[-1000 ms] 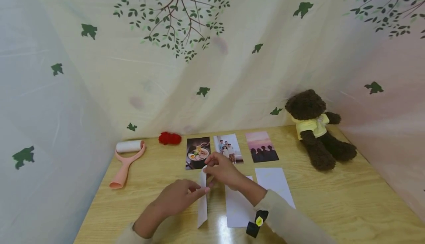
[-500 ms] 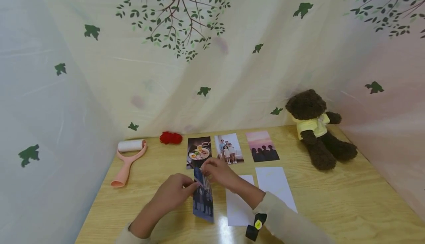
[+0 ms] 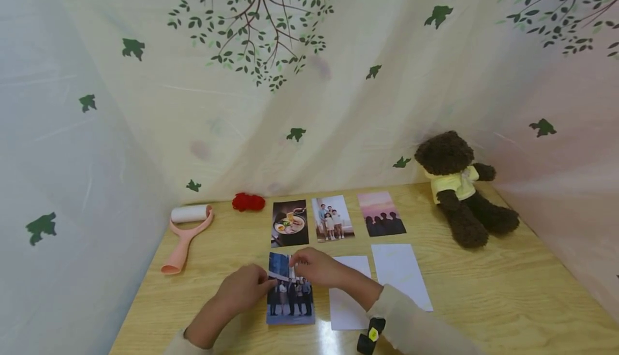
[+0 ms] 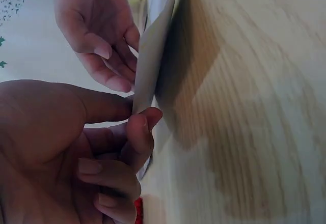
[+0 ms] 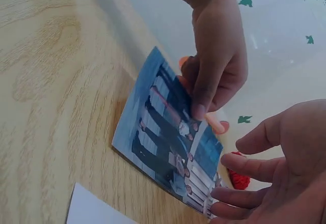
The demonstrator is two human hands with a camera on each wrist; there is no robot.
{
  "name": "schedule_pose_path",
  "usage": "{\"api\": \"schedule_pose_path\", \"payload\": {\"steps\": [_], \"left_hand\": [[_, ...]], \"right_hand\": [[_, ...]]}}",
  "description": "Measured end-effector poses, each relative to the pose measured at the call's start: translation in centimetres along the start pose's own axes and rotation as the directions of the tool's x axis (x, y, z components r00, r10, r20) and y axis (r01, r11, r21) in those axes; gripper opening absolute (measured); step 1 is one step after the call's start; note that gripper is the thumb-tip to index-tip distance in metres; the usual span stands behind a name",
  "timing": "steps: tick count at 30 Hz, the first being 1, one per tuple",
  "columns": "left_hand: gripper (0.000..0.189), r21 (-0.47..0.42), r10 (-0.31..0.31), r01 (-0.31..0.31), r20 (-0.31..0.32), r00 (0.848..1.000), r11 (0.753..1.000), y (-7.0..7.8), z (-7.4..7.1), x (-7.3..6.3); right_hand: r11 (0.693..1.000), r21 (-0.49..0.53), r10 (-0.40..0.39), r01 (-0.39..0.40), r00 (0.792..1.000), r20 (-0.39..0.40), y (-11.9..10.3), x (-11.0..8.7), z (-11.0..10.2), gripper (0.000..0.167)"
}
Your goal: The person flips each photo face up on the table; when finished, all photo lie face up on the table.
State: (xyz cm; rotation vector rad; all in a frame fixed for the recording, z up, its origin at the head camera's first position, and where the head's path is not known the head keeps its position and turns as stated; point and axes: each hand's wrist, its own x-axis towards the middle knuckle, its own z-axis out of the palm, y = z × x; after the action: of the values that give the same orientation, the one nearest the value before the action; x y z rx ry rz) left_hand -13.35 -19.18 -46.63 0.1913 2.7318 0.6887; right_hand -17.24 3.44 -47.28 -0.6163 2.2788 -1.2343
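Observation:
A photo card of a group of people in dark clothes [image 3: 290, 309] is picture side up just above the table. My left hand [image 3: 242, 286] pinches its left edge between thumb and fingers. In the left wrist view the card's pale back [image 4: 151, 63] is tilted off the wood. My right hand [image 3: 316, 267] is by the card's upper right part, and the right wrist view shows its fingers [image 5: 254, 169] spread and relaxed at the edge. Two cards lie white side up: one [image 3: 345, 312] partly under my right forearm, another [image 3: 401, 274] farther right.
Behind, in a row, lie a noodle bowl photo [image 3: 289, 225], a family photo [image 3: 333, 218] and a sunset silhouette photo [image 3: 382, 214]. A pink-handled lint roller [image 3: 181, 242] and a red fuzzy item [image 3: 248, 202] are left. A brown teddy bear [image 3: 454, 183] sits right.
The card, white side showing and then on edge, has turned over to its picture side and come down toward the table. My right hand has loosened from it; the left still pinches it.

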Motion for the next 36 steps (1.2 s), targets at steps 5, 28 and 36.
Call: {"api": "schedule_pose_path", "payload": {"steps": [5,28,36], "left_hand": [[0.045,0.094,0.003,-0.005,0.019,1.000,0.996,-3.3,2.2,2.4],[0.034,0.157,-0.071,0.057,0.088,0.994,0.986,-1.8,1.4,3.2],[0.029,0.210,-0.025,0.012,0.059,0.998,0.978,1.2,-0.2,1.8]], "right_hand": [[0.999,-0.043,-0.008,0.008,1.000,0.010,0.3,0.1,0.2,0.025],[0.817,-0.434,0.196,-0.381,0.890,-0.412,4.0,-7.1,-6.9,0.057],[0.791,-0.461,0.208,-0.402,0.885,-0.416,5.4,-7.8,-6.6,0.047]]}}
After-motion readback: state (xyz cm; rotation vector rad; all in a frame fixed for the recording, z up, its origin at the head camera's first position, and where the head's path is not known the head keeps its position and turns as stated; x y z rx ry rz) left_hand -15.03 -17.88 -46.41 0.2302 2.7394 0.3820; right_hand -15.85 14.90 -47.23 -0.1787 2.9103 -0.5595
